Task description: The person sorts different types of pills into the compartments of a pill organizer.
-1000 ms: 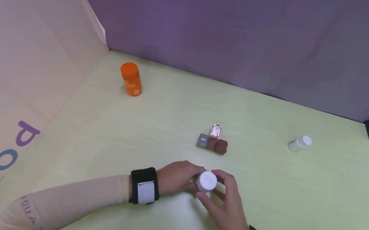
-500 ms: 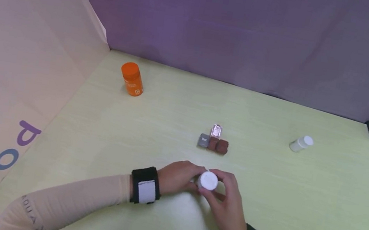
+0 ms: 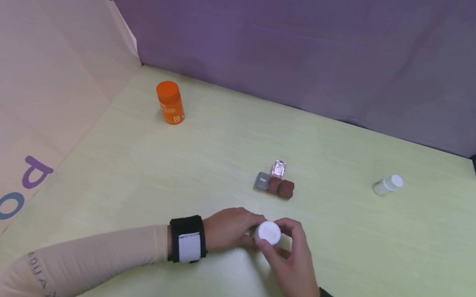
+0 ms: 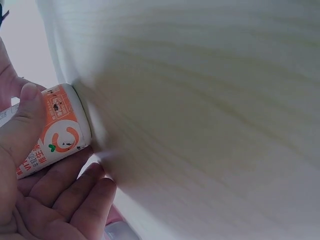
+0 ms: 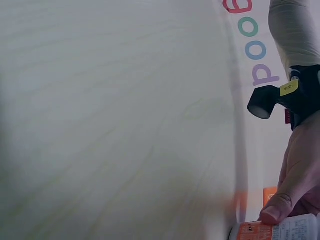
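Note:
A small vitamin bottle [image 4: 65,131] with an orange-and-white label stands on the table; its white cap [image 3: 269,232] faces up in the head view. My left hand [image 3: 228,228] grips the bottle's body from the left, thumb across the label in the left wrist view. From the right, my right hand [image 3: 295,268] pinches the cap's rim between thumb and fingers. The right wrist view shows only part of the bottle [image 5: 256,231], at its bottom edge, with the left thumb on it. Whether the cap is loose cannot be seen.
Just beyond the hands lie a shiny pink square [image 3: 278,168], a grey cube [image 3: 263,181] and two brown cubes [image 3: 286,189]. An orange jar [image 3: 171,103] stands back left. A white-capped small bottle [image 3: 387,185] is at right. A purple panel [image 3: 302,46] closes the back.
My right thumb has moved up along the near side of the cap, and the right hand has turned slightly. The left hand and bottle stay in place.

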The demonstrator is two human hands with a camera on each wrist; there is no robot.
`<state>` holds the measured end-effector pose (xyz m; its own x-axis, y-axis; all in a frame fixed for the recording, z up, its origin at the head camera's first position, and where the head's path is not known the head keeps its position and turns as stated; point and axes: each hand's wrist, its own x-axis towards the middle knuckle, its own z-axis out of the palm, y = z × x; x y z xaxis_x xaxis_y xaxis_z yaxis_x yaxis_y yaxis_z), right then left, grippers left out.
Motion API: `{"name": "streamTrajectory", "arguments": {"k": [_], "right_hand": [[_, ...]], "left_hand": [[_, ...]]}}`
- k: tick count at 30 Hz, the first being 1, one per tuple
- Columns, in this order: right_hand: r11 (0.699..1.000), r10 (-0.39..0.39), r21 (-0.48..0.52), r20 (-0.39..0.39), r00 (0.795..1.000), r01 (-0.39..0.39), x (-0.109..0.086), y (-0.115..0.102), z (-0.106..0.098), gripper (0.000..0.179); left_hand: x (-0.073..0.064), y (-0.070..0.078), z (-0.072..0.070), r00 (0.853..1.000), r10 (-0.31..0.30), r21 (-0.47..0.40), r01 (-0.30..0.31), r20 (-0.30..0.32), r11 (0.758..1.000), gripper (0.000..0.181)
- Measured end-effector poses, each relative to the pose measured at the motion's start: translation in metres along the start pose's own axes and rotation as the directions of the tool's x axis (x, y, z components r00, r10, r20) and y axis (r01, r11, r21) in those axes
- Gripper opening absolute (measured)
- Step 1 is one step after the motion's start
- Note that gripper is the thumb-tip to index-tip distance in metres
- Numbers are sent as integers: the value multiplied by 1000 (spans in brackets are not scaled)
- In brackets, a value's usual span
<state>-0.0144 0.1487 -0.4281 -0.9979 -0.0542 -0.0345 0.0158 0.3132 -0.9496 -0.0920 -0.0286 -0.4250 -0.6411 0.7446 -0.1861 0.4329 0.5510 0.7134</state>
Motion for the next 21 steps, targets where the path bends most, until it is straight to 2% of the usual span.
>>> {"name": "streamTrajectory", "arguments": {"k": [6, 13, 15, 21], "right_hand": [[997, -74, -12, 5, 997, 74, -1, 0, -1, 37], [976, -192, -105, 14, 981, 192, -2, 0, -4, 33], [978, -176, -112, 16, 984, 176, -1, -1, -4, 34], [1000, -2, -11, 32, 999, 3, 1, -6, -4, 36]], "left_hand": [[0, -1, 0, 1000, -2, -20, 2, 2, 1000, 32], [0, -1, -1, 1000, 3, -10, -3, 10, 1000, 38], [0, -1, -2, 1000, 1, -19, -1, 15, 1000, 37], [0, 0, -2, 1000, -9, -32, 9, 22, 999, 35]]}}
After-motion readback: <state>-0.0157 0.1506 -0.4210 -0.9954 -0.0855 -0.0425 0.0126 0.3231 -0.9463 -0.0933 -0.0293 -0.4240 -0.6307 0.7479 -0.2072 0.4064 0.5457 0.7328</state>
